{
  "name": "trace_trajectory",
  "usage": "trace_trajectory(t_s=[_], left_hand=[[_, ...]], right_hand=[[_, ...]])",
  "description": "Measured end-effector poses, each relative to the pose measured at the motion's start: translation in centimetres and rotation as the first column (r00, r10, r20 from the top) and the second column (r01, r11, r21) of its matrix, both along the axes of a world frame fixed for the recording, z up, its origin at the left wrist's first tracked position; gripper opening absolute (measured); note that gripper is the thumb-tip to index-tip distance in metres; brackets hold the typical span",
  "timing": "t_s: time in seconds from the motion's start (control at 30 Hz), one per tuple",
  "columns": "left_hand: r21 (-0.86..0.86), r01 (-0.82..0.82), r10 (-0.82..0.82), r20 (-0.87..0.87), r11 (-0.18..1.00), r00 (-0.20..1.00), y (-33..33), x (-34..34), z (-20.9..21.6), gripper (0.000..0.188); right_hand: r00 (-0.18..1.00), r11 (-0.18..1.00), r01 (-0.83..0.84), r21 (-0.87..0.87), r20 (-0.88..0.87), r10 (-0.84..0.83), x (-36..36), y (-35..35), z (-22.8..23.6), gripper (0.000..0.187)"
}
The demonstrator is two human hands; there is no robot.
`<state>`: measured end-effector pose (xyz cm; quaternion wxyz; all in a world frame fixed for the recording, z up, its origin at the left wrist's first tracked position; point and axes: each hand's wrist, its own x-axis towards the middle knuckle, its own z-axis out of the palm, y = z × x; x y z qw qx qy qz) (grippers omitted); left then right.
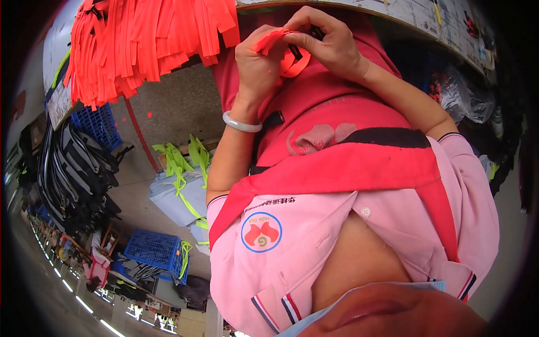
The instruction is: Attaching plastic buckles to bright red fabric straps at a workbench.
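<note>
In front of my red apron (pixel 359 168), both hands are close together on a bright orange-red fabric strip (pixel 273 40). My left hand (pixel 255 70), with a pale bangle (pixel 242 122) at its wrist, is closed around the strip. The thumb and fingers of my right hand (pixel 335 49) pinch its upper end. Below the fingers, part of the strip hangs in a loop (pixel 296 66). A small black piece (pixel 295 52) shows beside that loop. Something dark is also partly visible between my right fingers; I cannot make out what it is.
Many orange-red strips (pixel 149 42) hang in a thick bundle over the table edge at left. A worktop (pixel 393 10) runs along the top. Black-grey straps (pixel 76 174), blue crates (pixel 151 250) and yellow-green strips (pixel 178 163) lie at left. A clear plastic bag (pixel 466 98) is at right.
</note>
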<state>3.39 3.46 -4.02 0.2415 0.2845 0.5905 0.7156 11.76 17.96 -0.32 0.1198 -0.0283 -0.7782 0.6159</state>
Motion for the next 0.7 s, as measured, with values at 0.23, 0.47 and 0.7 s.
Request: trace_trajectory(t_s=[0.23, 0.47, 0.7], left_hand=[[-0.004, 0.077, -0.077, -0.063, 0.997, 0.995, -0.5, -0.1, 1.3, 0.010], [-0.053, 0.081, -0.079, 0.043, 0.995, 0.996, -0.6, -0.7, 0.9, 0.008], [0.004, 0.028, -0.027, -0.015, 1.000, 1.000, 0.2, -0.3, 0.1, 0.006]], right_hand=[[0.998, 0.999, -0.015, 0.043, -0.062, 0.018, -0.2, -0.2, 3.1, 0.013], [0.998, 1.000, -0.007, 0.014, 0.060, 0.006, -0.3, 0.2, 1.3, 0.012], [1.000, 1.000, 0.024, 0.001, 0.001, -0.025, 0.0, 0.3, -0.1, 0.015]])
